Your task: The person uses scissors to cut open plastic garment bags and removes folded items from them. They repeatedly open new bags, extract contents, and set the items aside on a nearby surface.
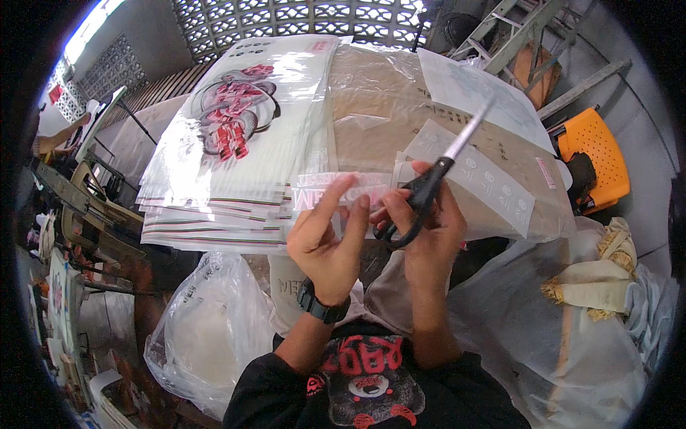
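Observation:
My right hand (pixel 431 228) holds black-handled scissors (pixel 429 201), their metal blades pointing up and to the right. Its thumb and index finger come together close to the right end of a clear strip with pink and white lettering (pixel 343 190). Over the same strip is my left hand (pixel 327 249), a dark watch on its wrist. The left index finger and thumb are at the strip, but whether they pinch it is unclear. Just beyond lies a stack of printed plastic sheets (pixel 236 177). A pale lettered transfer sheet (pixel 471 174) lies right of the scissors.
Clear plastic film covers a brown work surface (pixel 370 102). A white sheet (pixel 477 96) lies at its far right. At my left stands a clear plastic bag (pixel 209 322). An orange plastic chair (pixel 592 155), a ladder (pixel 498 37) and a cloth bundle (pixel 595 284) are on the right.

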